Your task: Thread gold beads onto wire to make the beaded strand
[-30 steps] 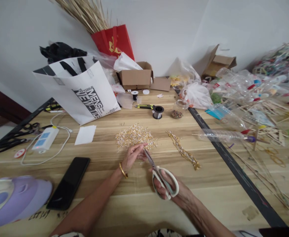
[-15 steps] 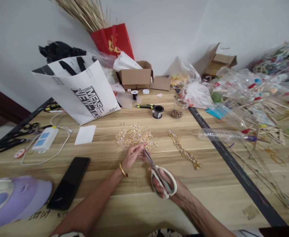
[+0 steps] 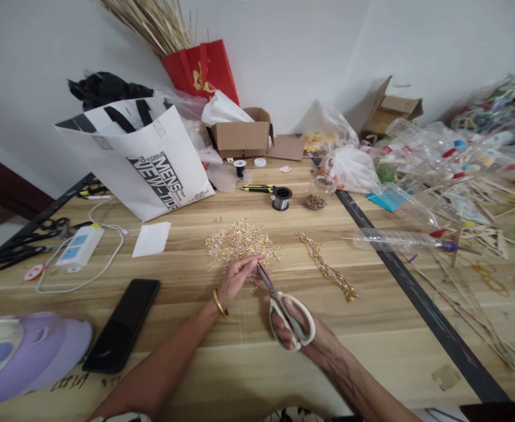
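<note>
My right hand (image 3: pixel 290 328) is closed through the white handles of a pair of scissors (image 3: pixel 293 323), with the blades pointing up and left. The blade tips reach the fingers of my left hand (image 3: pixel 238 279), which wears a gold bangle on the wrist. Its fingers are pinched together; whatever lies between them is too small to make out. Just beyond the left hand spreads a pile of small gold and silver bits (image 3: pixel 242 239), partly hidden by the fingers. To the right lies a bundle of gold and silver chain-like strands (image 3: pixel 327 266).
A black phone (image 3: pixel 123 325) and a purple device (image 3: pixel 37 357) lie on the left, near a white power strip (image 3: pixel 80 248). Behind the pile stand a wire spool (image 3: pixel 281 198) and a jar of beads (image 3: pixel 316 201). Plastic bottles (image 3: pixel 433 146) crowd the right side.
Almost nothing differs. Both hands and the scissors keep nearly the same place, and the view has shifted very slightly.
</note>
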Tool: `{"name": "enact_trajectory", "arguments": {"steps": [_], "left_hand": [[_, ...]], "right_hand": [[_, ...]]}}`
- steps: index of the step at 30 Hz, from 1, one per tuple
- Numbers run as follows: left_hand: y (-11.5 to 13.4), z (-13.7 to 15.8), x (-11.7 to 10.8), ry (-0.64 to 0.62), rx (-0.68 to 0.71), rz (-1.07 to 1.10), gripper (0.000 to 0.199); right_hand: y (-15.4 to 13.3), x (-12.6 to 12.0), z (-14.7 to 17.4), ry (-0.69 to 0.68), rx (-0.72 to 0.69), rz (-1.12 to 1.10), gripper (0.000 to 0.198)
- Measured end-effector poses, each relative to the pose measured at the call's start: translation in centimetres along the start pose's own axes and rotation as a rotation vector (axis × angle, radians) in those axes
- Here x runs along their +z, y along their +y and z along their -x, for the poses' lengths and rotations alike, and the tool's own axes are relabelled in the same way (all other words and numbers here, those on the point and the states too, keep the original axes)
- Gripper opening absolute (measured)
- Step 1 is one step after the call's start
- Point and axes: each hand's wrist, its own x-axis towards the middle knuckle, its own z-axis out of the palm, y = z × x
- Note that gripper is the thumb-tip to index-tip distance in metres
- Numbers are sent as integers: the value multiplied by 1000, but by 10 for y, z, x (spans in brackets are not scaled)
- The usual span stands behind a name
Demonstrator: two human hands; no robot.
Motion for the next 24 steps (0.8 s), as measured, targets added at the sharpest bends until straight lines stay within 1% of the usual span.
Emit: {"name": "enact_trajectory", "arguments": {"steps": [9,13,16,21,24], "left_hand": [[-4,-1,0,-44,26,-57,52],[-4,-1,0,-39,33,-82,55],[-4,-1,0,-34,35,-82,56],[-6,-2,-1,-36,40,-68,56],[-6,-2,-2,-20,34,-49,57]], "right_hand": [[-3,1,0,-9,16,-45,41],[-3,0,-1,1,27,-66,40],[-1,-2,-2,7,9,-75,41],[0,-4,-2,20,20,-46,43],[-3,-1,1,57,14,1,43]]}}
